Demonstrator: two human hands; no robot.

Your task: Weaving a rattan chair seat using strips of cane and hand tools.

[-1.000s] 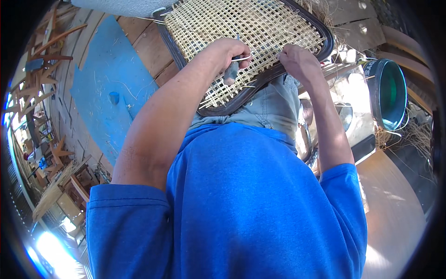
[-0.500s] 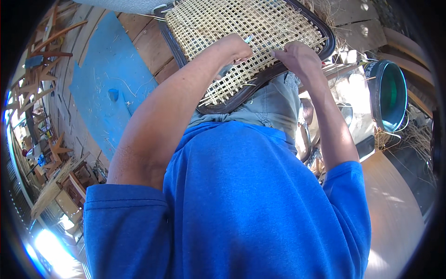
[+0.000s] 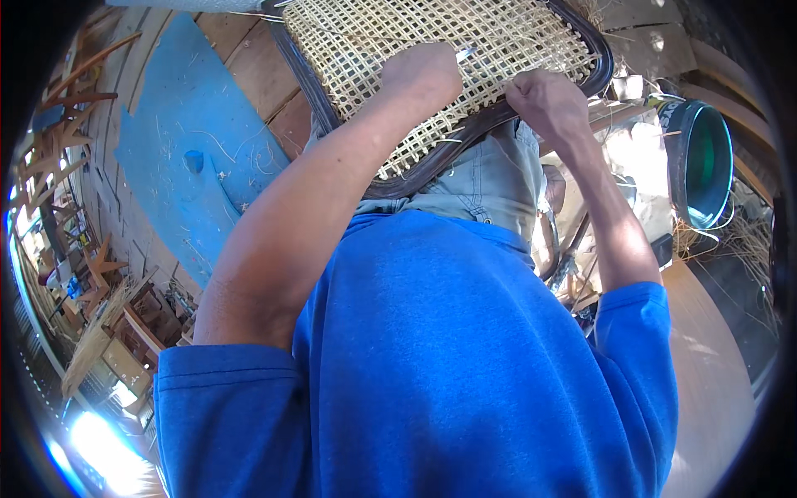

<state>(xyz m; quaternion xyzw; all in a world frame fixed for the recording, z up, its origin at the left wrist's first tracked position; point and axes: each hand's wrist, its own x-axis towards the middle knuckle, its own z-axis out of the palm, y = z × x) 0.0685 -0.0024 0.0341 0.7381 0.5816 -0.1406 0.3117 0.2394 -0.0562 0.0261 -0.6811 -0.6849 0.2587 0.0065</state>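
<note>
A woven cane panel [image 3: 357,58] in a dark brown wooden frame [image 3: 465,144] rests across my lap. Above its middle, my left hand [image 3: 423,76] is closed in a fist. From the fist's right side sticks the pale, shiny tip of a slim tool [image 3: 466,55]; the rest of it is hidden by the fingers. My right hand [image 3: 548,101] is at the panel's near right edge, close to the frame, with its fingers curled tight. Whatever those fingers pinch does not show. Cut cane ends stick up along the near edge of the weave.
A blue sheet [image 3: 178,108] with cane scraps lies on the wooden floor to the left. At the right a dark bucket [image 3: 677,158] with a green inside lies tipped over, near loose cane strands [image 3: 743,245]. Wooden pieces [image 3: 100,266] are piled at the far left.
My left hand has moved up and slightly right over the weave, turning so its back shows. My right hand has shifted right, its fingers more tightly curled. The panel sits a little higher in view.
</note>
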